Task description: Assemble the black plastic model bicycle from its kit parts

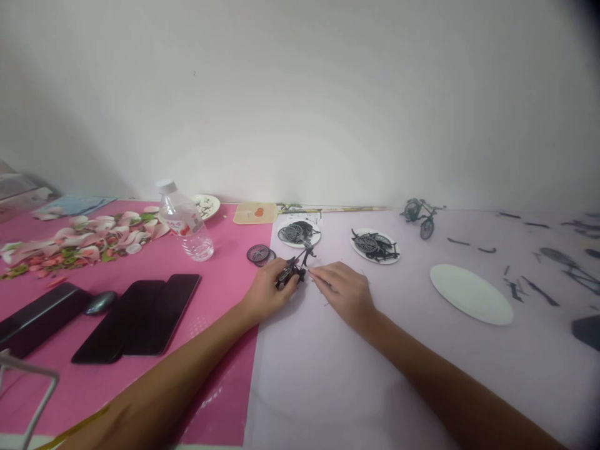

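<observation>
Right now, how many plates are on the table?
4 plates: one behind the bottle, two with dark wheel parts in the middle, one bare on the right. None looks hidden.

No legible text anywhere. Clear plastic water bottle with white cap (185, 222), centre left of frame: red-and-white label band around its middle, print too small and blurred to read, brand can't be told. Beige rectangular card (255, 213), upper centre at the wall edge: orange-red mark on it, not readable. Small white printed sheet (315, 218), just right of the card and partly under a white plate: dark speckled print, illegible. Two flat black phones (140, 315), lower left: screens dark, nothing showing. No numbers or signs readable on the wall or table coverings.
</observation>
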Demonstrator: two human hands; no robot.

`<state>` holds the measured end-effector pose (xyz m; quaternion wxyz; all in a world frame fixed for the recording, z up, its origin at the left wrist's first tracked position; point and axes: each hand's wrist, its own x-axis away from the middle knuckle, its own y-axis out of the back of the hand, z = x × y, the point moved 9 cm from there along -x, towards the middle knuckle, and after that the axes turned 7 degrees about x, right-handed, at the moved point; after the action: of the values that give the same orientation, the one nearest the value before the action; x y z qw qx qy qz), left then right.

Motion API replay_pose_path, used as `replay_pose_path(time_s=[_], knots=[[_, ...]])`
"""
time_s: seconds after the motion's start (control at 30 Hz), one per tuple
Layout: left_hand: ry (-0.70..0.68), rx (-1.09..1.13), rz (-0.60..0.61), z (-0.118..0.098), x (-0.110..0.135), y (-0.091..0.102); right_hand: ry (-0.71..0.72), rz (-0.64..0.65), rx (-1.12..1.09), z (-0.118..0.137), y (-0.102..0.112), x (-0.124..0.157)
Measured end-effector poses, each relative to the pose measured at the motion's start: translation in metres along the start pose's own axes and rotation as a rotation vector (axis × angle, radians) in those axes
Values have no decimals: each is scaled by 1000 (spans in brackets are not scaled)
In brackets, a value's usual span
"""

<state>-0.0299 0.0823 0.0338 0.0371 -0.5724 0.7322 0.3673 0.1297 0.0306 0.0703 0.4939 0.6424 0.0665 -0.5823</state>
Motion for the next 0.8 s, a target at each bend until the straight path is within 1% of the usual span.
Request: replay_pose_path(time_s=[0.2, 0.43, 0.6, 0.8], knots=[[-2, 5, 24, -1, 0, -2, -31, 14, 43, -5, -2, 0], [-3, -13, 40, -2, 1, -5, -9, -4, 109, -3, 0, -2], [-28, 0, 59, -6, 2, -8, -9, -12, 154, -2, 3, -3], [-42, -3, 118, -10, 5, -15, -43, 49, 180, -3, 0, -4]])
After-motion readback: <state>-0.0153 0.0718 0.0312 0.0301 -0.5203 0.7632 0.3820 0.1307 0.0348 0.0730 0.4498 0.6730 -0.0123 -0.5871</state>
